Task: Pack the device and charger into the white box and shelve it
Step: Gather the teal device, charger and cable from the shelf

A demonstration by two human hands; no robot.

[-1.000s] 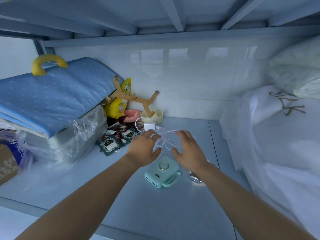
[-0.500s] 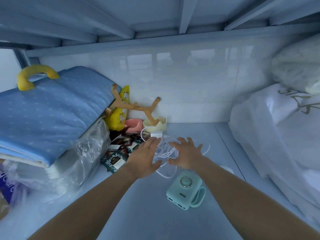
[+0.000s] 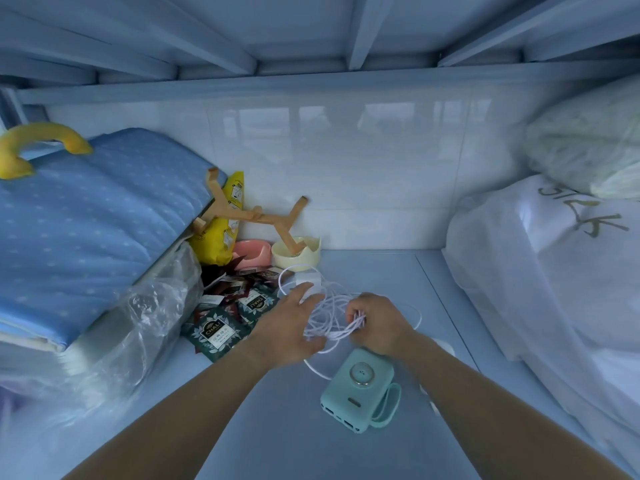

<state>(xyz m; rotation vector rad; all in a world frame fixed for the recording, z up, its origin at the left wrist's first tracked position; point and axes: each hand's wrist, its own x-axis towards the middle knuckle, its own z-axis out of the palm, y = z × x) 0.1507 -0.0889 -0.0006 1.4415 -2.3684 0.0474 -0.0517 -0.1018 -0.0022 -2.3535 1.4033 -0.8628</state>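
A mint-green device [image 3: 356,389] with a round button and a side strap lies flat on the blue shelf [image 3: 374,271], just below my hands. Behind it the white charger cable [image 3: 329,315] lies in loose loops, running to a white plug block [image 3: 308,278]. My right hand [image 3: 377,323] is closed around a bunch of the loops. My left hand [image 3: 289,327] lies flat and spread on the cable's left side, its fingertips reaching the plug block. No white box shows in view.
Folded blue bedding [image 3: 86,230] on plastic-wrapped items fills the left. Tea sachets [image 3: 214,332], a yellow bag [image 3: 225,223], a wooden stand [image 3: 256,216], a pink bowl [image 3: 252,252] and a cream cup [image 3: 296,252] crowd the back. White bagged bedding [image 3: 554,278] fills the right.
My right hand has closed on a bunch of cable loops. My left hand stayed flat on the cable. The view moved closer in.
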